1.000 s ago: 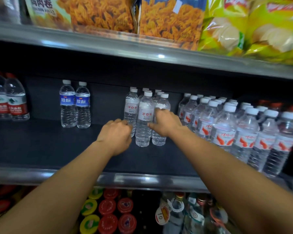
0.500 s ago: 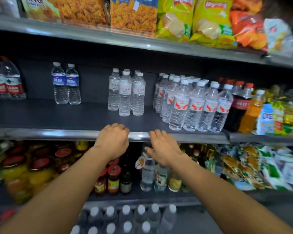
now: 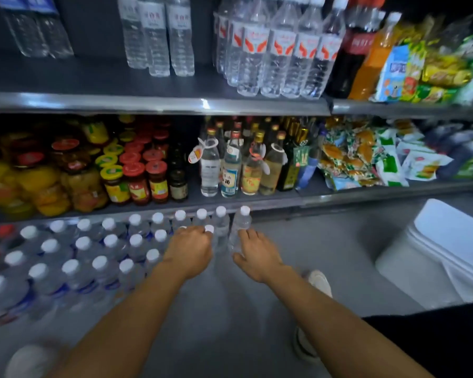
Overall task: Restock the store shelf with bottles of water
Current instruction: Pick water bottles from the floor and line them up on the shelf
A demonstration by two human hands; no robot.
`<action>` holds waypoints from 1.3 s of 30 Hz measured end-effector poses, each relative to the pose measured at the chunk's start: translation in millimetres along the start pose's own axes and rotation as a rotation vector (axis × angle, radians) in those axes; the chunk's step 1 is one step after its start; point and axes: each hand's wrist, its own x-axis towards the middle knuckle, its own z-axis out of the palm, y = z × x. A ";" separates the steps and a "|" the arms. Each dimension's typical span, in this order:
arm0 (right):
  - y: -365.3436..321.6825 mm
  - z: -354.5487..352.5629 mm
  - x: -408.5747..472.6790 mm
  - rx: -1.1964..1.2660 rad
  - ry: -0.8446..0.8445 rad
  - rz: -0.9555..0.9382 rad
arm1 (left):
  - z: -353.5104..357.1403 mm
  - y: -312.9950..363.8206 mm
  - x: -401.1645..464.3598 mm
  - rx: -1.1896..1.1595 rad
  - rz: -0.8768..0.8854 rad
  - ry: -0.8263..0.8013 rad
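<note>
The bottles of water (image 3: 99, 257) stand on the floor (image 3: 325, 241) in front of the lowest shelf, packed in close rows with white caps up. Each one is small and clear. I judge it light enough for one hand, but full, so it has some weight. The plastic wall is thin and will give under a hard squeeze, and it may be a little slippery. The best place to take hold is the body just under the shoulder, or the neck under the cap, with the bottle kept upright.

Both hands reach down to the right end of the rows. The left hand (image 3: 189, 248) lies over the bottles there, fingers curled, with one white cap (image 3: 209, 228) showing at its fingertips; whether it already grips a bottle I cannot tell. The right hand (image 3: 253, 253) is beside the end bottle (image 3: 239, 227), fingers spread and relaxed, touching or almost touching its right side, not closed around it.

The water shelf (image 3: 153, 100) is well above the hands, with bare space at its front left, so the bottles must be lifted up past the shelf of jars (image 3: 131, 178).
</note>
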 end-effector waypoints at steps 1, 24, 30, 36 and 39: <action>3.0 14.5 -4.7 0.006 -0.033 0.016 | 14.3 6.1 -3.1 -0.011 -0.004 -0.038; 93.9 139.5 148.7 0.482 -0.027 0.399 | 205.3 33.3 92.8 -0.148 0.014 -0.386; 85.3 146.8 169.6 0.745 0.117 0.461 | 216.7 25.9 88.0 -0.187 0.016 -0.353; 82.1 140.0 172.1 0.775 0.177 0.465 | 210.8 23.5 78.9 -0.186 0.004 -0.341; 81.6 127.7 158.4 0.759 0.183 0.464 | 197.4 24.5 73.8 -0.185 0.011 -0.312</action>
